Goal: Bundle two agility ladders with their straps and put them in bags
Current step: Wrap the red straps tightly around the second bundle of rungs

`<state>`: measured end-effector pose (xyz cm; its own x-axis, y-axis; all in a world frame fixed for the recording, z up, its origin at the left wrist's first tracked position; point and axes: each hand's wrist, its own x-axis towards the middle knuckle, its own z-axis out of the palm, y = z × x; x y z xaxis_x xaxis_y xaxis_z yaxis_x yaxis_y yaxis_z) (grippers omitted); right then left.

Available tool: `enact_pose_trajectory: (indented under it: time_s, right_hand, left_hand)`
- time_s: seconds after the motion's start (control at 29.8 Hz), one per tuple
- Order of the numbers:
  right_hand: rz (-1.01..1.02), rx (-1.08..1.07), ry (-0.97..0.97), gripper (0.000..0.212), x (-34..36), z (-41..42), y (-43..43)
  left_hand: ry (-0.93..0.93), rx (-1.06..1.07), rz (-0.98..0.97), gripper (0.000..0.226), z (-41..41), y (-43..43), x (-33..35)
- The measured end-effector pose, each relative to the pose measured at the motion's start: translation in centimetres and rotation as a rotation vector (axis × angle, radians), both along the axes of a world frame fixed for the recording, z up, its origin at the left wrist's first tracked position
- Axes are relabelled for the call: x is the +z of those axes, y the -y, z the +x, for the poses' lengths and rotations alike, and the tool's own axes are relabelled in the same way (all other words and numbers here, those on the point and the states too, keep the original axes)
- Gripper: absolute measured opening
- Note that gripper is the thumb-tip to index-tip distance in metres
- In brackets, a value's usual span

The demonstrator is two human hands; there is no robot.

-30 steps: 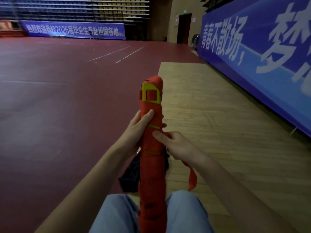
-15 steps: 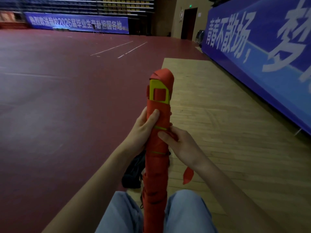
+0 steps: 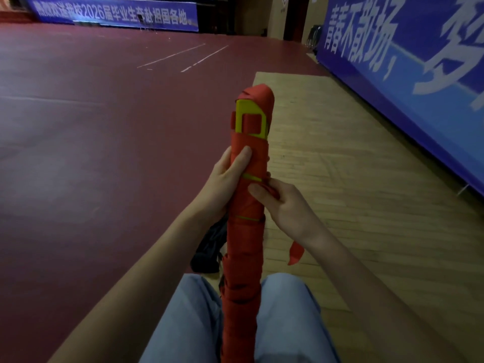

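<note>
Agility ladder (image 3: 246,231): folded into one long red bundle, standing roughly upright between the person's knees (image 3: 188,323), its lower end running out of the bottom of the view. The top end is capped in red webbing, and a yellow rung (image 3: 250,121) shows just under the cap with a red band across its opening. Red strap (image 3: 296,254) is wound in turns around the bundle, and thin yellow edges show between some turns. Left hand (image 3: 222,182): grips the bundle from its left side about midway up, thumb laid flat along the front face and fingers curled round behind (their tips hidden by the bundle). Right hand (image 3: 288,208): on the right side, just below the left, thumb and fingers pinching a fold of the strap against the bundle. The strap's loose tail hangs free below the right wrist, clear of the floor. A dark bag (image 3: 209,250) lies crumpled on the floor behind the bundle, just past the left knee. Floor: wooden boards (image 3: 366,218) on the right, maroon court surface (image 3: 104,153) on the left. A blue banner (image 3: 419,74) with white characters runs along the right side.
</note>
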<state>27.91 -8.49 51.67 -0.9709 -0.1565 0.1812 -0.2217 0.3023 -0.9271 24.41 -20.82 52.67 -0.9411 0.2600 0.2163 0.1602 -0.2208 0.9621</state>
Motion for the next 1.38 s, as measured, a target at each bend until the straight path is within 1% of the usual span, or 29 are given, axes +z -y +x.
enact_pose_trajectory:
  time_s: [0.03,0.1,0.17,0.2,0.24,0.27,0.3,0.37,0.44,0.47,0.54,0.57,0.6,0.64,0.67,0.71,0.77,0.81,0.84,0.91,0.94,1.01,1.11,1.21,1.24,1.31,1.34,1.38]
  right_hand:
    - [0.008,-0.01,0.0,0.044,0.2,0.0,0.0]
    - [0.083,-0.046,-0.003,0.031,0.1,0.0,0.1]
    - [0.229,-0.096,-0.037,0.035,0.1,0.2,0.3]
    - [0.287,-0.112,-0.07,0.036,0.1,0.3,0.5]
    - [0.328,-0.118,-0.105,0.036,0.2,0.5,0.6]
    - [0.358,-0.122,-0.131,0.034,0.4,0.6,0.6]
    - [0.38,-0.114,-0.138,0.032,0.6,0.7,0.4]
    - [0.413,-0.053,-0.155,0.029,1.5,0.6,-0.4]
    - [0.469,0.036,-0.214,0.027,2.7,0.4,-1.4]
    - [0.504,0.076,-0.247,0.031,3.1,0.3,-1.9]
    - [0.594,0.101,-0.287,0.042,3.9,-0.1,-2.5]
    - [0.649,0.103,-0.261,0.045,3.9,-0.3,-2.8]
    - [0.677,0.117,-0.193,0.047,4.0,-0.4,-2.9]
    - [0.654,0.156,-0.094,0.046,3.9,-0.5,-3.0]
    - [0.562,0.208,0.0,0.04,3.7,-0.5,-2.8]
    - [0.445,0.238,0.069,0.03,3.1,-0.4,-2.7]
    - [0.295,0.24,0.07,0.006,2.0,-0.4,-2.6]
    - [0.263,0.225,0.052,0.01,1.5,-0.5,-2.5]
    - [0.242,0.214,0.04,0.012,1.2,-0.4,-2.4]
    - [0.256,0.217,0.015,0.01,1.2,-0.6,-2.2]
    - [0.295,0.237,0.0,0.012,1.8,-0.7,-2.2]
    - [0.385,0.293,-0.049,0.012,2.9,-1.1,-2.7]
    - [0.402,0.326,-0.205,0.01,4.5,-1.8,-4.0]
    - [0.385,0.292,-0.365,0.022,4.4,-2.4,-4.6]
    - [0.357,0.271,-0.368,0.022,3.8,-2.4,-4.6]
    - [0.226,0.225,-0.295,0.021,2.7,-2.5,-4.4]
    - [0.146,0.221,-0.237,0.027,2.1,-2.5,-4.2]
    - [0.073,0.25,-0.177,0.037,1.7,-2.5,-4.1]
  left_hand:
    - [-0.005,0.05,-0.04,0.024,0.0,-0.1,0.2]
    - [-0.047,0.246,-0.182,0.042,0.1,-0.4,0.1]
    - [-0.114,0.444,-0.29,0.069,0.3,-0.7,0.4]
    - [-0.141,0.482,-0.309,0.082,0.4,-0.9,0.8]
    - [-0.166,0.492,-0.32,0.091,0.5,-1.1,1.1]
    - [-0.187,0.484,-0.328,0.093,0.4,-1.3,1.5]
    - [-0.192,0.466,-0.315,0.089,0.3,-1.3,1.8]
    - [-0.11,0.351,-0.196,0.078,0.3,-0.8,2.5]
    - [0.009,0.12,-0.047,0.077,0.4,0.2,2.6]
    - [0.045,-0.004,-0.003,0.076,0.4,0.6,2.5]
    - [0.051,-0.217,0.037,0.066,0.3,1.0,2.5]
    - [0.053,-0.289,0.038,0.062,0.2,0.9,2.3]
    - [0.052,-0.335,0.029,0.061,0.1,0.9,2.3]
    - [0.05,-0.355,0.015,0.06,0.0,1.0,2.4]
    - [0.053,-0.346,-0.01,0.061,0.0,1.1,2.5]
    - [0.053,-0.318,-0.058,0.065,0.1,1.1,2.8]
    - [0.035,-0.196,-0.223,0.076,0.4,0.7,3.5]
    - [0.014,-0.124,-0.283,0.081,0.6,0.3,3.6]
    - [-0.01,-0.048,-0.303,0.083,0.8,-0.2,3.7]
    - [-0.054,0.085,-0.271,0.077,1.1,-0.7,3.4]
    - [-0.056,0.116,-0.246,0.072,1.2,-0.6,3.4]
    - [-0.013,0.1,-0.208,0.07,1.4,-0.1,3.2]
    - [0.014,0.001,-0.165,0.062,1.6,0.7,3.3]
    - [0.014,-0.191,-0.102,0.059,2.2,1.0,3.5]
    - [0.015,-0.252,-0.081,0.057,2.4,1.0,3.3]
    - [0.026,-0.33,-0.057,0.055,2.6,1.2,3.3]
    - [0.026,-0.336,-0.062,0.054,2.6,1.4,3.3]
    - [0.021,-0.333,-0.07,0.054,2.6,1.4,3.3]
